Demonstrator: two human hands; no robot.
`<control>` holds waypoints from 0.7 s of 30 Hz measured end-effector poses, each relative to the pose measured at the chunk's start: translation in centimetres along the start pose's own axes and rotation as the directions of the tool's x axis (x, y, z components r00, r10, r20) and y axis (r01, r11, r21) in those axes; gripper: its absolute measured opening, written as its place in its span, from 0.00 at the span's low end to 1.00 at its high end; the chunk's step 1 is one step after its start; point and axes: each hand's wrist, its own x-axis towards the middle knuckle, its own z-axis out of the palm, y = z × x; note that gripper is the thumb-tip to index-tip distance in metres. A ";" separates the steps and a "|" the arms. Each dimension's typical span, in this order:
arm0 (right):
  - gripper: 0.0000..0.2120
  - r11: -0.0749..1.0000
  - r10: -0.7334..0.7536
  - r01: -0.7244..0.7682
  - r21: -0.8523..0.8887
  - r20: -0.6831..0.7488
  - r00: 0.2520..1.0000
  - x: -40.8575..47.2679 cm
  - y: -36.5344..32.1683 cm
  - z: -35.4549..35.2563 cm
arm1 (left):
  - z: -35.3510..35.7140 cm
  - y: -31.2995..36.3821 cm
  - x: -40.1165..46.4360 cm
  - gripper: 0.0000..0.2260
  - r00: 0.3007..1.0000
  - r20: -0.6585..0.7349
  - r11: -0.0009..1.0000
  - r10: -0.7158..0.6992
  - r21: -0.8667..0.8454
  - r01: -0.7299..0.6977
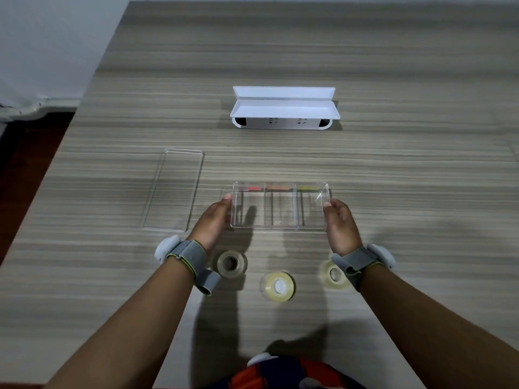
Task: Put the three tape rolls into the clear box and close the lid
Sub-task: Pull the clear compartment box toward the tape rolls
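Note:
A clear box (280,227) with three compartments stands open on the wooden table, with red, orange and green strips along its far wall. My left hand (212,221) grips its left end and my right hand (340,224) grips its right end. Its clear lid (174,189) lies flat on the table to the left, apart from the box. Three tape rolls lie near me in a row: a brownish roll (232,263) by my left wrist, a yellowish roll (278,286) in the middle, and a pale clear roll (332,274) partly hidden by my right wrist strap.
A white open case (283,110) stands farther back on the table (393,192). The table's left edge runs diagonally, with dark floor beyond it. Both wrists wear grey straps.

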 end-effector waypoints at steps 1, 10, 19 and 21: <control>0.19 1.000 0.003 -0.003 -0.009 -0.010 1.000 0.0 0.0 0.0 | -0.2 0.0 -0.1 0.15 1.000 0.000 1.000 0.000 0.002 0.000; 0.22 0.939 -0.256 0.247 -0.238 -0.008 0.967 -2.9 -0.2 -1.2 | -2.0 -1.3 -2.6 0.18 0.979 -0.152 0.981 0.138 0.159 -0.114; 0.27 0.658 -0.439 0.518 -0.546 0.281 0.853 -6.3 1.7 -1.1 | -2.2 -4.3 -5.4 0.25 0.954 0.027 0.787 0.297 0.560 -0.261; 0.25 0.606 -0.463 0.568 -0.556 0.335 0.821 -6.8 2.2 -1.0 | -2.1 -4.7 -5.8 0.33 0.957 0.082 0.732 0.278 0.627 -0.266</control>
